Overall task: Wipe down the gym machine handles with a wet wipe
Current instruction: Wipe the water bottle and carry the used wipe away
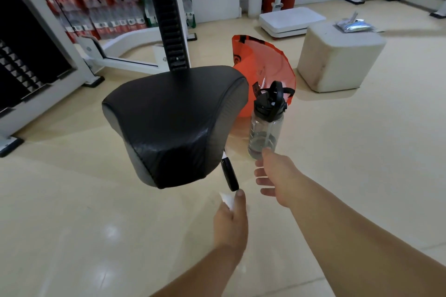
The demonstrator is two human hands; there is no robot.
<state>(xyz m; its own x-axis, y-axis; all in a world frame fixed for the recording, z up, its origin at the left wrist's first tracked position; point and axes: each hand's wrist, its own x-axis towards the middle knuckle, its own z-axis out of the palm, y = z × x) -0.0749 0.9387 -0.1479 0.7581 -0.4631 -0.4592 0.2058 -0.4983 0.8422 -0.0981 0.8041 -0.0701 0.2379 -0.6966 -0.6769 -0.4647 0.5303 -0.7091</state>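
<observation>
Head view, left hand [230,220] fingers pinching wet wipe [227,199], right hand [275,176] fingers spread

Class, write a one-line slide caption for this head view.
Left hand holds white wet wipe at black seat lever; open right hand nears clear water bottle.

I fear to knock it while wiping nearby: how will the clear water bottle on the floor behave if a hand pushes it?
The water bottle stands tall and narrow, so it probably tips easily. It looks nearly empty, so likely light. Being round, it may roll once down.
</observation>
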